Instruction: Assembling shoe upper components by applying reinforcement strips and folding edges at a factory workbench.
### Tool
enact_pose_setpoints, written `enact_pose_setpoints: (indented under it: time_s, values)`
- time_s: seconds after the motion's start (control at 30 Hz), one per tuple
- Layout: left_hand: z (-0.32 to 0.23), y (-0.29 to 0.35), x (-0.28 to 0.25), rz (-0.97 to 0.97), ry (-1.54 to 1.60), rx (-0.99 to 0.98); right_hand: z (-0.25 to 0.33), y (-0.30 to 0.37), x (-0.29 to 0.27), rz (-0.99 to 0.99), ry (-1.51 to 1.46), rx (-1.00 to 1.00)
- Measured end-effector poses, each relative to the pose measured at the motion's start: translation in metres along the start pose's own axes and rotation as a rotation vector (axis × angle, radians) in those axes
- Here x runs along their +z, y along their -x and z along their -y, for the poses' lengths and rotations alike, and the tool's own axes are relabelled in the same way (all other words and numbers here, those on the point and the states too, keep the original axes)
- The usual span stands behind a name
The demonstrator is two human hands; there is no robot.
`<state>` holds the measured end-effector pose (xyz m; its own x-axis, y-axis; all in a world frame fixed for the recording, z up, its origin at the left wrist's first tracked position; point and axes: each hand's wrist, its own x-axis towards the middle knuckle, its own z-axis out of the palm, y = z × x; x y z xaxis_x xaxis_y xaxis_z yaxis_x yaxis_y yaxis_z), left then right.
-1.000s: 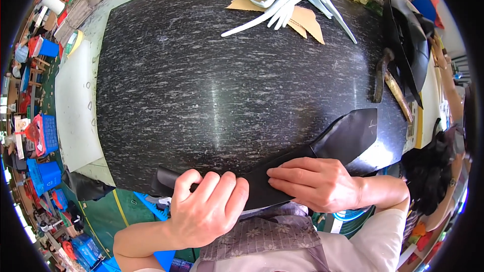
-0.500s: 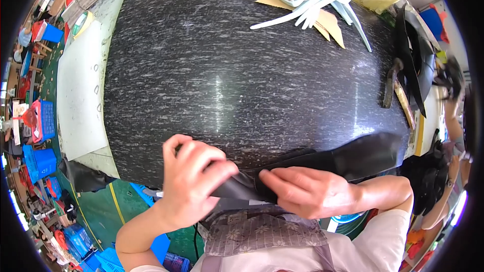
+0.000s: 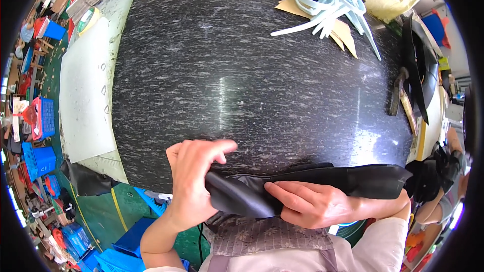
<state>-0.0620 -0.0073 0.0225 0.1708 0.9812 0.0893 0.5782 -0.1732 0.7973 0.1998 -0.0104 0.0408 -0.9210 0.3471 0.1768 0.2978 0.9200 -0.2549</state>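
Observation:
A long, soft black leather-like piece [image 3: 242, 196] lies along the near edge of the dark speckled board [image 3: 242, 70], its left part folded and hanging toward my apron. My right hand [image 3: 312, 204] grips it around the middle, fingers together on top and the thumb hidden. At the left end of the piece, my left hand [image 3: 194, 181] is raised with fingers apart and a forefinger stretched to the right. Its palm is close against the end of the piece; whether they touch is hard to tell.
Pale blue strips [image 3: 330, 0] lie over tan pieces [image 3: 344, 32] at the far right. A hammer [image 3: 397, 93] rests near the right edge beside black sheets [image 3: 416, 65]. White paper [image 3: 85, 95] and a tape roll [image 3: 89, 20] lie left. Another person's arm [image 3: 436, 206] shows right.
My left fingers have uncurled and spread, exposing the left end of the black piece. My right hand has moved slightly down and keeps hold of the piece, whose right part has shifted nearer me.

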Motion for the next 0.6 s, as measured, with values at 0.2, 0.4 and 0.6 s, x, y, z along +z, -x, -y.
enact_pose_setpoints:
  time_s: [0.2,0.4,0.6]
  values:
    - [0.012,0.030,-0.006,-0.043,-0.488,0.693,-0.003,-0.010,-0.002,-0.048,-0.057,0.008]
    - [0.016,0.012,-0.010,0.064,-0.061,0.383,-0.003,-0.006,0.008,-0.084,-0.041,0.044]
    - [0.020,-0.005,-0.031,0.240,-0.433,0.716,0.002,-0.012,0.001,0.038,0.089,0.028]
